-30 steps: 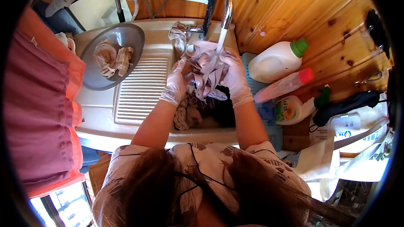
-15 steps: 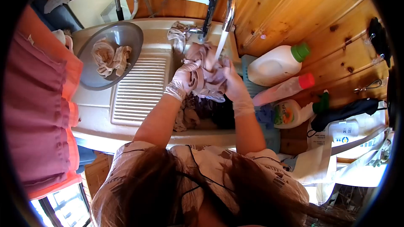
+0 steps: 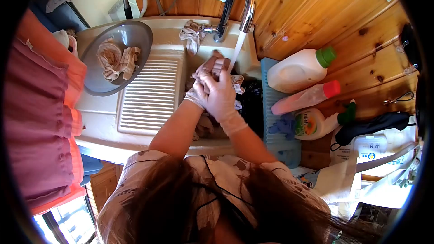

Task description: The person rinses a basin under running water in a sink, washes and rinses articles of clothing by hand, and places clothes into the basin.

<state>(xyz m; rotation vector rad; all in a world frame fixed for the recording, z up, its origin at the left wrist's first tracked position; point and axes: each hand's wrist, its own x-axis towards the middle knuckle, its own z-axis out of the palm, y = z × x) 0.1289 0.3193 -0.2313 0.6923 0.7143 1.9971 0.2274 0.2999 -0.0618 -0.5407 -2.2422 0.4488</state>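
Observation:
My hands, in thin whitish gloves, are pressed together over the sink basin, just left of the running water. My right hand (image 3: 219, 94) lies on top with its fingers curled over. Beneath and beside it, my left hand (image 3: 197, 94) is partly hidden. Both are closed on a bunched mauve-pink garment (image 3: 211, 59), of which only small parts show; its kind I cannot make out. Water falls from the chrome faucet (image 3: 248, 11) beside my fingers. Below, the basin holds dark wet laundry (image 3: 252, 101) and some lighter pieces.
A grey bowl (image 3: 91, 58) with a beige cloth (image 3: 110, 59) sits left, beside the ridged washboard (image 3: 149, 95). A pale cloth (image 3: 193, 37) lies by the faucet base. At right, a blue ledge (image 3: 271, 104) adjoins a white jug (image 3: 294, 71), a pink bottle (image 3: 303, 97) and a spray bottle (image 3: 312, 124).
The garment was spread loosely under the water between my hands. Now it is bunched small, and my right hand has moved left onto my left hand, out of the stream.

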